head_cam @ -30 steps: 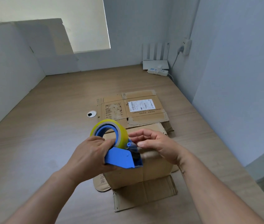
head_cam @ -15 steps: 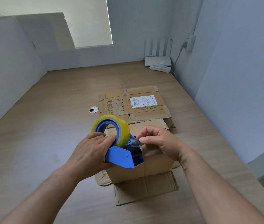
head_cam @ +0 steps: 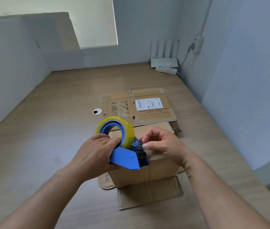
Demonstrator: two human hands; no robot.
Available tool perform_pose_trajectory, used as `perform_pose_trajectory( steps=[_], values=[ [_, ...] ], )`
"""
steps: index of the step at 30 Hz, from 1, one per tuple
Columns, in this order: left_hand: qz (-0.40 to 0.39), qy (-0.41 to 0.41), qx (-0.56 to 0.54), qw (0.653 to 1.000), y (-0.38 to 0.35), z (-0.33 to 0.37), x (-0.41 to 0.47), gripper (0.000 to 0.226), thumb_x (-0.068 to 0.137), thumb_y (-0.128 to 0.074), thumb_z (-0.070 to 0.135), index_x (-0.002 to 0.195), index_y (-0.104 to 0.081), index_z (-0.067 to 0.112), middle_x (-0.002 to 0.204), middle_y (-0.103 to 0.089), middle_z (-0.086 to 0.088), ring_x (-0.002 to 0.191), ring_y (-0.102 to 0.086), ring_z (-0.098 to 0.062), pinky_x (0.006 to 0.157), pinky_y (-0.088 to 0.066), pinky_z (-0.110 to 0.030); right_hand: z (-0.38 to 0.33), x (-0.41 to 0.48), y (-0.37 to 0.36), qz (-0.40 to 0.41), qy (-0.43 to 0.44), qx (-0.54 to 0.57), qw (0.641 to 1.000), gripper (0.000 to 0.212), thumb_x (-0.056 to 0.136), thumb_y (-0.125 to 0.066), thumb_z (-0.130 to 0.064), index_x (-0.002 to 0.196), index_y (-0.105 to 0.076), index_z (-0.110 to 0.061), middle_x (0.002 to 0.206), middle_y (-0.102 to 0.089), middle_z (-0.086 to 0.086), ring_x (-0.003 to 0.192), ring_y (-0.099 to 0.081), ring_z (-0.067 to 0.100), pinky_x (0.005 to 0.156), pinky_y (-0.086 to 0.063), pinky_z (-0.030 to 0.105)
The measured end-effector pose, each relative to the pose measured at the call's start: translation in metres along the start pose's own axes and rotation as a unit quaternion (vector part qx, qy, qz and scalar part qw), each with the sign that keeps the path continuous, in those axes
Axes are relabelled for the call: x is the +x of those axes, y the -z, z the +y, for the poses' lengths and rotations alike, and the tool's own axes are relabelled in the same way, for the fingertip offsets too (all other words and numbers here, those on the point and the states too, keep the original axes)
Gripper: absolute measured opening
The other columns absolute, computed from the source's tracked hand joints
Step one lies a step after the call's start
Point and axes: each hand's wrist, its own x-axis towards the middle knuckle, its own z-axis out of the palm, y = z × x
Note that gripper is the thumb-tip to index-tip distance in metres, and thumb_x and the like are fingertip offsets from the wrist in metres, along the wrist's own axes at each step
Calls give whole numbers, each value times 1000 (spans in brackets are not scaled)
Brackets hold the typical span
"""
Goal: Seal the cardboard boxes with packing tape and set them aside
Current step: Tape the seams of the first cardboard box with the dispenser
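Gripping tape dispenser [head_cam: 125, 158] w/ left hand [head_cam: 94, 154]; right hand [head_cam: 165, 144] pinching tape end [head_cam: 138, 146] above box [head_cam: 157, 171].

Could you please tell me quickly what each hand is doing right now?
Left hand: grips the blue tape dispenser.
Right hand: pinches the loose tape end at the dispenser's front.

Blue tape dispenser [head_cam: 125, 158] carries a yellow roll [head_cam: 127, 131]; brown cardboard box [head_cam: 147, 172] on wood-grain table [head_cam: 48, 129].
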Motion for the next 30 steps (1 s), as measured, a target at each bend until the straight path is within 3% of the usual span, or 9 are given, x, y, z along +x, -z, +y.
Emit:
perform_pose_trajectory(
  steps=[5,14,16,18,21,25,27,30],
  values=[
    [-16,8,-4,1000,1,1,1,74,31,-93,50,91,-59,23,74,-69,11,62,-67,-8,68,-55,-24,-6,3,1,-13,-8,-32,999,22,90,-62,-9,104,-67,-25,93,-65,-3,88,-61,-1,78,-49,14],
    [-29,28,-3,999,3,-1,3,70,37,-93,50,92,-59,23,74,-68,12,64,-67,-10,70,-53,-23,-5,7,-6,23,32,-79,996,12,86,-65,-4,82,-64,-15,85,-62,0,80,-58,8,74,-53,23],
    [-44,44,-13,998,7,1,5,65,51,-89,50,101,-60,22,86,-70,9,79,-69,-14,80,-50,-26,-5,5,-8,40,38,-100,993,9,88,-63,-5,84,-63,-12,86,-61,2,78,-57,7,72,-52,21],
    [-62,85,-40,994,14,3,8,62,71,-75,53,121,-52,24,110,-64,9,107,-60,-15,95,-42,-24,-8,2,-5,69,50,-97,992,8,90,-60,-4,85,-60,-10,82,-60,2,75,-56,5,70,-51,20],
    [-108,123,-49,985,16,-2,11,66,78,-61,61,133,-38,31,125,-54,12,122,-44,-10,97,-38,-20,-15,0,4,93,64,-83,990,15,92,-57,-3,84,-58,-16,78,-57,0,72,-55,4,71,-52,20],
    [-146,115,-41,982,16,-5,18,65,77,-61,63,132,-37,35,123,-54,16,118,-45,-8,92,-38,-18,-10,1,4,91,57,-112,988,12,94,-56,-8,88,-54,-18,86,-58,2,75,-53,5,74,-50,23],
    [-148,122,-45,980,19,-7,22,62,76,-62,63,129,-41,37,117,-56,17,107,-46,-6,86,-37,-16,-6,1,4,88,46,-120,988,13,91,-60,-9,90,-53,-21,92,-60,4,80,-55,10,78,-51,25],
    [-154,133,-43,978,23,-9,28,53,75,-64,65,117,-47,38,99,-57,17,88,-45,-5,72,-38,-16,-1,2,4,119,54,-122,984,19,89,-61,-6,87,-52,-22,83,-58,1,76,-59,17,73,-53,26]
  ],
)
